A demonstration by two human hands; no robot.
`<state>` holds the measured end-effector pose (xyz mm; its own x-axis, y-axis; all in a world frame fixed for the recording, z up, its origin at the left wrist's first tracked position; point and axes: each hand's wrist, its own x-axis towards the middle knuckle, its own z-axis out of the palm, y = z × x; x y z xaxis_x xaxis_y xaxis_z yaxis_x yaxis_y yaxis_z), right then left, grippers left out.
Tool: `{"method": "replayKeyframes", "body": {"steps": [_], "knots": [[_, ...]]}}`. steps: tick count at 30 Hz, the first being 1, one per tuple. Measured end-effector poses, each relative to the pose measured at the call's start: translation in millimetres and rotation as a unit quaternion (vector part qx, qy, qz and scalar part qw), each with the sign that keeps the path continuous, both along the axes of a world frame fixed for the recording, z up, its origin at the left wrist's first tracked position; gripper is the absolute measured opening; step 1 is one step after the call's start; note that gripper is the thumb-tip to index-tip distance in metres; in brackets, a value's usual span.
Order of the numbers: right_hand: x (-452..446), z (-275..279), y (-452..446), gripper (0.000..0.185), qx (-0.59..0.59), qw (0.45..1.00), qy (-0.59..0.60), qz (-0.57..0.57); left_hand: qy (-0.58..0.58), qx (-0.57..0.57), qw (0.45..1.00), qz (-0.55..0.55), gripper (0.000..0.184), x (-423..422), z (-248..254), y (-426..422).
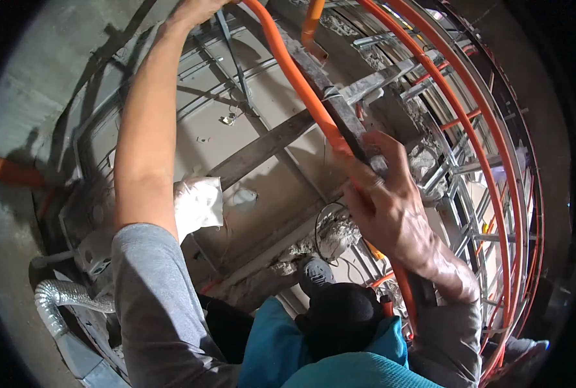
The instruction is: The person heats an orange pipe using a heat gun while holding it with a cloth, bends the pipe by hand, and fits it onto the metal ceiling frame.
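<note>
An orange flexible conduit (pixel 294 74) runs from the top of the head view down beside a dark metal bar (pixel 339 116). My right hand (pixel 388 200) is wrapped round the conduit next to the bar, slightly blurred. My left arm reaches up to the top edge, where my left hand (pixel 200 9) is at the conduit's upper part; its fingers are mostly cut off by the frame. The conduit continues below my right hand, along the right forearm.
Several more orange conduits (pixel 475 97) curve along a metal frame (pixel 462 187) at the right. A silver flexible duct (pixel 58 294) lies lower left. A white cloth-like piece (pixel 200 205) is beside my left arm. Broken concrete (pixel 339 236) shows at centre.
</note>
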<state>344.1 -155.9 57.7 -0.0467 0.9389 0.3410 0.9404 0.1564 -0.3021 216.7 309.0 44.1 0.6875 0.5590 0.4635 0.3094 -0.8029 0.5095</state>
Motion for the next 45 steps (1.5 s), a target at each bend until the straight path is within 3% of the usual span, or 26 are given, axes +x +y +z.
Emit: {"method": "replayKeyframes", "body": {"steps": [2, 4, 12, 13, 14, 20, 22, 23, 27, 34, 38, 40, 45], "knots": [[-2, 3, -15, 0.055, -0.016, 0.999, 0.021, -0.019, -0.023, -0.065, 0.998, 0.008, 0.027, 1, -2, 0], [-3, 5, -25, 0.064, -0.115, 0.986, 0.073, -0.094, -0.025, 0.060, 0.998, 0.000, 0.027, -5, 2, -8], [-7, -7, -22, 0.060, -0.067, 0.994, 0.016, -0.082, -0.026, 0.052, 0.996, -0.071, 0.021, -6, -2, 9], [-3, -11, -21, 0.060, -0.031, 0.998, 0.008, -0.055, 0.002, 0.027, 0.999, -0.024, 0.023, -7, 1, 0], [-2, -11, -20, 0.060, -0.037, 0.997, 0.006, -0.067, -0.064, 0.095, 0.992, -0.056, 0.023, -4, -6, 4], [-1, -9, -22, 0.052, -0.019, 0.998, 0.017, -0.057, -0.067, 0.018, 0.997, -0.033, 0.027, 0, -10, 7], [-1, -3, -23, 0.055, -0.048, 0.996, 0.019, -0.071, -0.059, 0.060, 0.995, -0.045, 0.027, 2, -14, 17], [0, -2, -23, 0.057, -0.042, 0.996, 0.024, -0.070, -0.007, 0.022, 1.000, 0.016, 0.027, 0, -3, -2], [-3, 1, -23, 0.061, -0.056, 0.993, 0.060, -0.082, -0.002, -0.012, 1.000, 0.021, 0.031, -1, -1, -5], [5, -11, -26, 0.055, -0.029, 0.996, 0.056, -0.064, 0.011, 0.062, 0.998, 0.011, 0.032, 2, -3, 1], [1, -2, -24, 0.052, -0.051, 0.992, 0.088, -0.070, -0.015, 0.027, 0.999, 0.025, 0.028, 3, -5, 2], [3, -3, -25, 0.053, -0.037, 0.993, 0.090, -0.064, 0.036, 0.155, 0.987, 0.009, 0.051, -1, -26, 59], [4, -1, -25, 0.061, -0.055, 0.994, 0.070, -0.060, 0.036, 0.151, 0.988, 0.023, 0.049, -1, -25, 50]]}}
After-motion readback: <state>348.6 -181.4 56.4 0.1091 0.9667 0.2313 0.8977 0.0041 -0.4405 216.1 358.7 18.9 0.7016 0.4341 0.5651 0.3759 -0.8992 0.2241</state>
